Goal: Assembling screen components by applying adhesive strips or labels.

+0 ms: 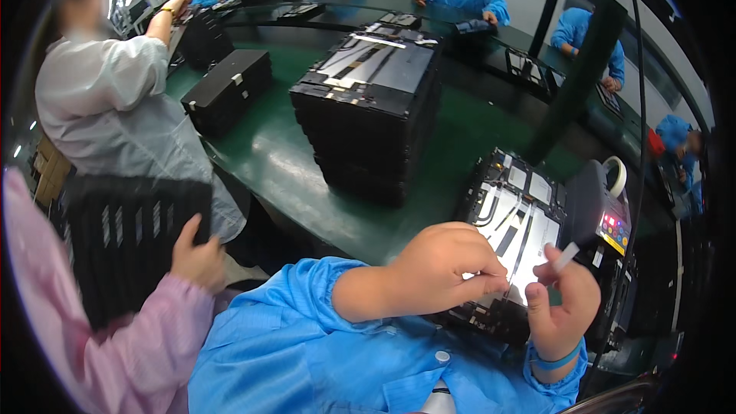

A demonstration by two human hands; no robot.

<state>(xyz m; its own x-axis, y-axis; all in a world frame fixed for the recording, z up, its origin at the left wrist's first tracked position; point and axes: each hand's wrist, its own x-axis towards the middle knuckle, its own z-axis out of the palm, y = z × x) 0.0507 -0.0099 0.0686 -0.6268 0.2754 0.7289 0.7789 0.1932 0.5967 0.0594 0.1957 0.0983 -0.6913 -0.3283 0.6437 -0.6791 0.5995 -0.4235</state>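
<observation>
The opened tablet (pixel 537 185) lay at the lower right of the frame, its lower edge partly hidden by the hands. The left hand (pixel 452 267) pinched thumb to finger over it; anything between them was indiscernible. The right hand (pixel 566 303) curled loosely, a white strip (pixel 566 258) at its fingers, whether gripped or stuck unclear. A button-lit box (pixel 612 222) crowded the tablet's right edge; bare green counter (pixel 483 119) opened toward the tablet stack (pixel 368 123), upper centre.
</observation>
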